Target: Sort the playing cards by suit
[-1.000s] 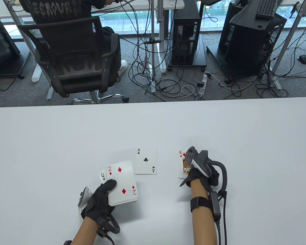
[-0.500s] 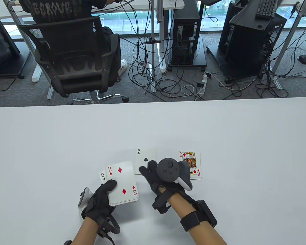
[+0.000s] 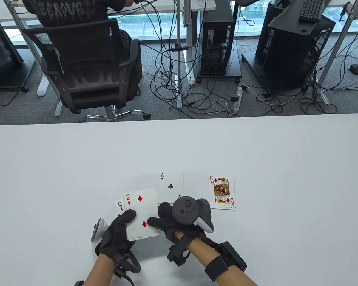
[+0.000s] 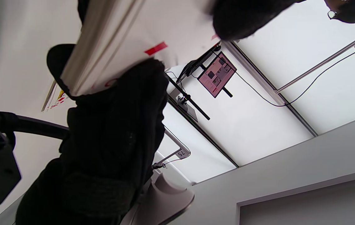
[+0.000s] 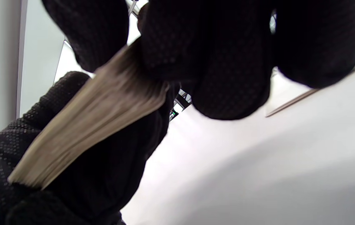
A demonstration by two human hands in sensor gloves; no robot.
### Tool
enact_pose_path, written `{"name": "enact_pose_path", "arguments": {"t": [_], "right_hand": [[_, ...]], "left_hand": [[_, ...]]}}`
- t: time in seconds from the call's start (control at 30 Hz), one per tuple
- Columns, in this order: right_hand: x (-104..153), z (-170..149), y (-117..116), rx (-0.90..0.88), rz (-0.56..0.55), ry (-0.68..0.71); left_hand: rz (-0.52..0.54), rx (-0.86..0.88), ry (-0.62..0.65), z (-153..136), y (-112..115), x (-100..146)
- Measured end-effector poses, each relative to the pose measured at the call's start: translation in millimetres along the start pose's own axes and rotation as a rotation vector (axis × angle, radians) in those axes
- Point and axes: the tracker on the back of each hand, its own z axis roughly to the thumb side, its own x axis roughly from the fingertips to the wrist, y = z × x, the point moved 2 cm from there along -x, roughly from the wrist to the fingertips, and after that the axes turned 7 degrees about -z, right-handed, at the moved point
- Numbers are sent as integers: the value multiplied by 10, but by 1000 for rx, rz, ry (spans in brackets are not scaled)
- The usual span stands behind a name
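Left hand (image 3: 117,235) grips the deck (image 3: 141,217), 2 of diamonds on top. Right hand (image 3: 173,222) pinches that deck's right edge, thumb on top. Club ace (image 3: 170,186) and diamond king (image 3: 223,192) lie face-up just beyond on the table (image 3: 77,166).

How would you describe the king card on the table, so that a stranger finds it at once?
On the white table, look near the front edge, just right of the right hand. The king of diamonds lies face up there, the only picture card, with the plainer ace of clubs to its left.
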Motion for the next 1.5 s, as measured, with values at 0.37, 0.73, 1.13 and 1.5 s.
{"name": "enact_pose_path", "arguments": {"t": [0.37, 0.73, 1.13, 1.5], "right_hand": [[-4, -133, 105, -123, -62, 12], [48, -132, 133, -109, -19, 56], [-45, -574, 677, -227, -179, -101], [141, -1446, 1404, 175, -354, -475]], "left_hand": [[-18, 18, 1, -7, 12, -4], [-11, 18, 16, 1, 9, -11], [-1, 26, 16, 4, 5, -7], [7, 30, 14, 4, 6, -4]]}}
